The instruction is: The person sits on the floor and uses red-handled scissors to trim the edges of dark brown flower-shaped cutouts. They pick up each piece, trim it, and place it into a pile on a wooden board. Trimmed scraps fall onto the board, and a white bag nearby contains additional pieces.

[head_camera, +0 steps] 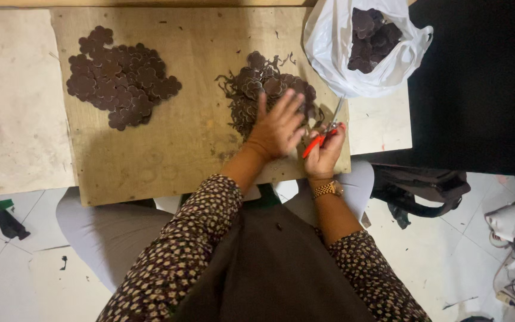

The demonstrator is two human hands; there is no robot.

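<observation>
Left hand [278, 122] spread on brown pile [263, 89]; right hand [324, 152] grips scissors [324, 134].

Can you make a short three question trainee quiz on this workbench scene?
1. True or false: the right hand holds red-handled scissors.
2. What does the left hand rest on?
A. the white bag
B. the pile of brown scraps
C. the neat heap of flower shapes
3. What do all three lots of brown pieces have in common in shape?

Key: 1 true; 2 B; 3 lobed, flower-like outlines.
</observation>
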